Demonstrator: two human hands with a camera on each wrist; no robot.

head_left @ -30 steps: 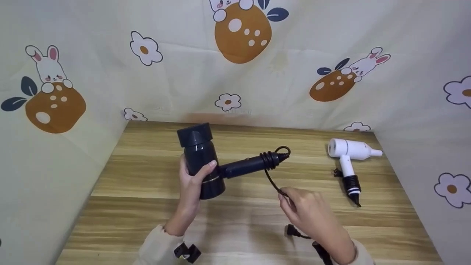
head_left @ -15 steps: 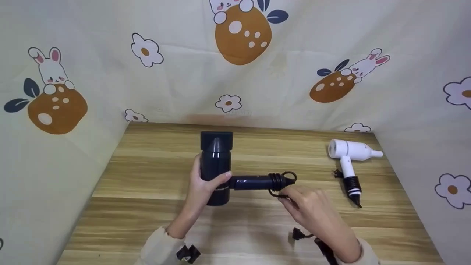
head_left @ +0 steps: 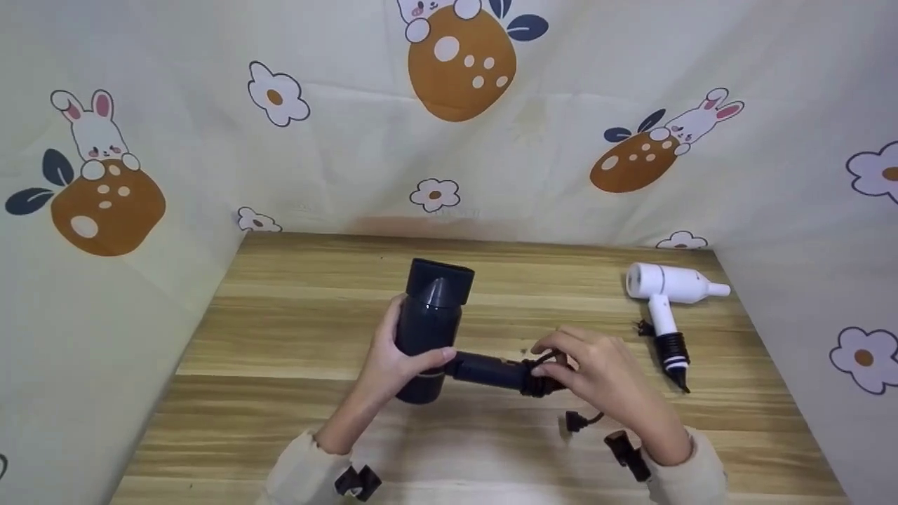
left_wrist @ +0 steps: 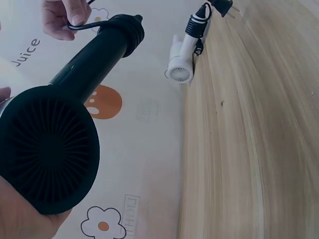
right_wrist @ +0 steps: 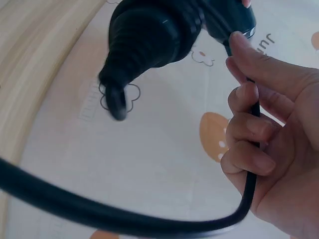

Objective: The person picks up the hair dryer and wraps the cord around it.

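Observation:
A dark hair dryer [head_left: 429,326] with a flat nozzle [head_left: 440,282] is held above the table, nozzle away from the person. My left hand [head_left: 396,358] grips its barrel, thumb across the front near the handle joint. The handle [head_left: 487,370] points right and slightly down, with black cord coiled round its end. At that end my right hand [head_left: 596,365] pinches the cord; in the right wrist view the cord [right_wrist: 251,181] runs through its curled fingers. The plug [head_left: 575,421] hangs below the right hand. Round vents of the rear grille [left_wrist: 52,149] fill the left wrist view's lower left.
On the right of the wooden table [head_left: 280,308] lies a white hair dryer [head_left: 673,283], its black cord [head_left: 671,348] wound round the handle. Patterned cloth [head_left: 351,140] walls the table at the back and sides. Small black devices sit at both wrists.
The dark hair dryer has moved right and nearer the person, its handle swinging from tilted up to tilted down. My right hand has brought the cord from below the handle to over it.

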